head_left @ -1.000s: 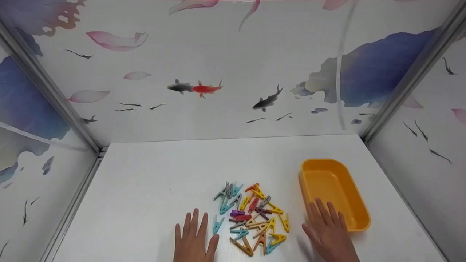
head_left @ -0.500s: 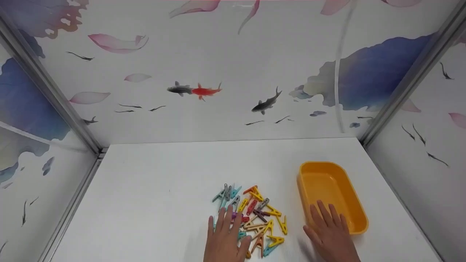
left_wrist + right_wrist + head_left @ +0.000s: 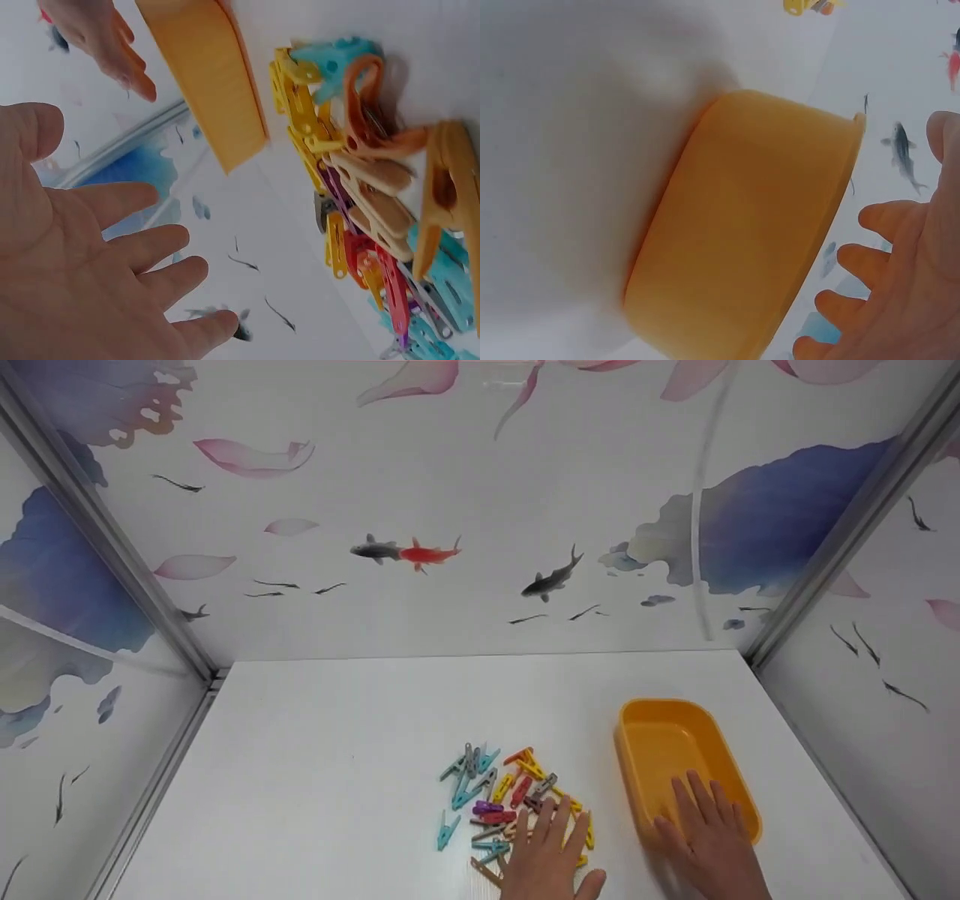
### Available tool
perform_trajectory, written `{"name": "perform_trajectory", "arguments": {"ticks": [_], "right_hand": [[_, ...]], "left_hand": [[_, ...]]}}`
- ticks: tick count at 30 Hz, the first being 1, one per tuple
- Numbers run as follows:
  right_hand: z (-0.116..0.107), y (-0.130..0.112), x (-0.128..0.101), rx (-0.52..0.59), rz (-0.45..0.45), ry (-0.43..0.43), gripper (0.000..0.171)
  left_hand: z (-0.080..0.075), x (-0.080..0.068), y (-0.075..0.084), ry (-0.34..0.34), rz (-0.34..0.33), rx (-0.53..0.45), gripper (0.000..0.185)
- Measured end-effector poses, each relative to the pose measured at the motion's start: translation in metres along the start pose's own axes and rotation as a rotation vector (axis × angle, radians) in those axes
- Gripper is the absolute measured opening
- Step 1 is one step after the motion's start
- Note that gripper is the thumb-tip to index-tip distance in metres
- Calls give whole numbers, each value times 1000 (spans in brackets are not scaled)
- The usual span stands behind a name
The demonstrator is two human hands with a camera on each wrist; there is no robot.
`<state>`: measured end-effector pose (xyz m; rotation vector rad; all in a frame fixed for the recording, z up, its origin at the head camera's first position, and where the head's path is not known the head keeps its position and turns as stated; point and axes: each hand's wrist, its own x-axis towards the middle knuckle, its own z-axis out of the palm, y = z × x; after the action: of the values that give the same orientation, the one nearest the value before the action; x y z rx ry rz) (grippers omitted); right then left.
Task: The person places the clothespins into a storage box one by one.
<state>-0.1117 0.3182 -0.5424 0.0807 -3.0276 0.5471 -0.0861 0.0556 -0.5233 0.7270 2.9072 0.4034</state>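
Over pegs (image 3: pixel 510 802) — left hand (image 3: pixel 551 859) flat | right hand (image 3: pixel 709 844) — tub (image 3: pixel 660 735)

Left hand (image 3: pixel 546 859) covers the near right part of the clothespin pile (image 3: pixel 502 802); pins beneath it not visible. Both wrists cut off by head view's lower edge. Right hand (image 3: pixel 711 840) hides the tub's (image 3: pixel 660 735) near rim. Right wrist view: tub wall blurred, palm (image 3: pixel 922 292) cropped at the right edge.
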Motion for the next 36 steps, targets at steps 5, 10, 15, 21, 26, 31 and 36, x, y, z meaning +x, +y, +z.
{"name": "perform_trajectory", "arguments": {"ticks": [5,10,15,21,26,31,36], "right_hand": [[-2,16,2,-12,13,53,73],[-6,31,5,-35,90,48,80],[-8,43,9,5,169,42,82],[-9,46,14,176,384,-82,94],[-6,46,14,203,397,-59,87],[1,38,12,198,374,-10,79],[5,24,14,245,442,-22,80]], "left_hand": [[8,12,20,-14,57,85,68],[11,27,40,-126,77,107,63],[18,40,48,-97,148,103,60],[25,48,55,-97,157,103,61],[33,52,52,-49,166,97,61],[39,50,44,-5,178,82,60],[36,49,39,-77,141,13,62]]}}
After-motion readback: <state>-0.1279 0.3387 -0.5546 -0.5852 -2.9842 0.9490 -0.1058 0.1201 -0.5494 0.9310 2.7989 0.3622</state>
